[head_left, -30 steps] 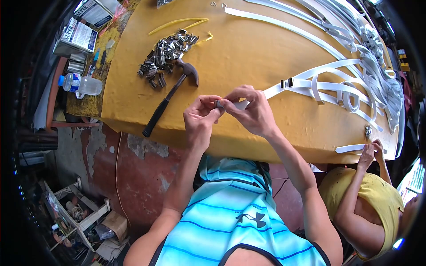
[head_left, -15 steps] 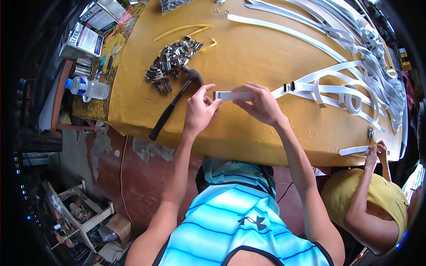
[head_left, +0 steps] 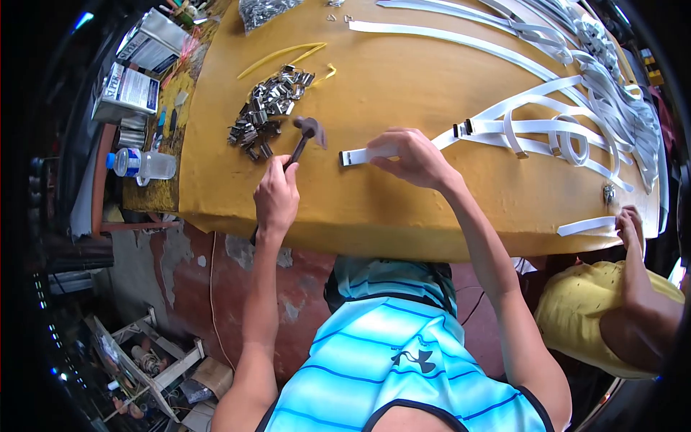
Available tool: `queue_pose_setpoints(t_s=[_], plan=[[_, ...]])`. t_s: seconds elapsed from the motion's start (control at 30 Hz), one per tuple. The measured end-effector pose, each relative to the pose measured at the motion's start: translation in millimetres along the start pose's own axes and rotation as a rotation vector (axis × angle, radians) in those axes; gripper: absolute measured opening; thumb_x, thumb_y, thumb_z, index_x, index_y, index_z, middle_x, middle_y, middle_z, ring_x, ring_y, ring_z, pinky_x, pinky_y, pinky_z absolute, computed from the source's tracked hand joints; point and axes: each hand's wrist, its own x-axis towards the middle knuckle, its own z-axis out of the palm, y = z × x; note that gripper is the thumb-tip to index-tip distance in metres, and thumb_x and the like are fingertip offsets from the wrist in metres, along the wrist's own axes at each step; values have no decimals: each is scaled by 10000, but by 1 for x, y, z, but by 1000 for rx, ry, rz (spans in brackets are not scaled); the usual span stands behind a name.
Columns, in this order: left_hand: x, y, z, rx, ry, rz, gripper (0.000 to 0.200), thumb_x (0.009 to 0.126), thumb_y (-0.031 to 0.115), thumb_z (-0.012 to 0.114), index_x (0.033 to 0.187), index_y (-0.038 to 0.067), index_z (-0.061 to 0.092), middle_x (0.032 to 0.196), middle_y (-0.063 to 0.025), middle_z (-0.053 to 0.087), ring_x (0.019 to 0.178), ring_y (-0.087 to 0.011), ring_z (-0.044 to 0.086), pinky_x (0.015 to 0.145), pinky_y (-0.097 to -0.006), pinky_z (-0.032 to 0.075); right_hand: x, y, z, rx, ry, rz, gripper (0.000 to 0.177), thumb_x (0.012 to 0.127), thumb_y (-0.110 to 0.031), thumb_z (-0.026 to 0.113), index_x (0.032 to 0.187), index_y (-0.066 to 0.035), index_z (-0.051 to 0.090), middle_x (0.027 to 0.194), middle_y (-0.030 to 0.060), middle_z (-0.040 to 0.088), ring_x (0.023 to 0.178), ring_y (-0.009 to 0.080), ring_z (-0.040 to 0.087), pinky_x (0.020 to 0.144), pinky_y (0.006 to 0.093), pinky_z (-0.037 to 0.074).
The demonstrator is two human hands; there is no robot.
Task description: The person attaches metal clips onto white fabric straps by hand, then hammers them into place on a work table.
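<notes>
My left hand [head_left: 276,196] is closed round the handle of a claw hammer [head_left: 299,147], whose dark head is raised beside the pile of metal clips [head_left: 266,108]. With my right hand [head_left: 414,157] I pinch a white strap [head_left: 360,155] near its end, low over the table. A dark metal clip [head_left: 345,158] sits on that strap's tip, left of my fingers. The strap runs on behind my right hand toward other white straps [head_left: 547,129], some bearing metal buckles [head_left: 463,129]. My palm hides part of the strap.
The table [head_left: 216,183] has a yellow cover. At its left stand a water bottle [head_left: 140,164] and metal cans [head_left: 126,90]. A yellow strip [head_left: 281,55] lies beyond the clips. At the right, a co-worker's hand [head_left: 629,225] holds another white strap [head_left: 586,226].
My left hand has left the strap's end and taken hold of the hammer, lifting its head. My right hand keeps the strap. The view has shifted slightly.
</notes>
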Motion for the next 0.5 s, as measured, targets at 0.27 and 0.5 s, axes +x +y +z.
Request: queue_pose_setpoints(t_s=[0.27, 0.5], plan=[[-27, 55, -48, -338, -84, 283, 499, 931, -10, 574, 1409, 129, 536, 768, -156, 562, 617, -356, 565, 612, -454, 485, 3, -3, -1, -6, -56, 33, 251, 798, -120, 733, 1025, -16, 715, 990, 165, 703, 943, 361, 658, 839, 422, 528], [-34, 46, -22, -78, -177, 272, 581, 904, -22, 580, 1453, 150, 494, 704, -119, 505, 594, -323, 569, 557, -446, 481, 2, 3, 2, 9, -29, -17, 253, 791, -114, 737, 1022, -14, 714, 977, 163, 705, 928, 351, 667, 825, 417, 534]])
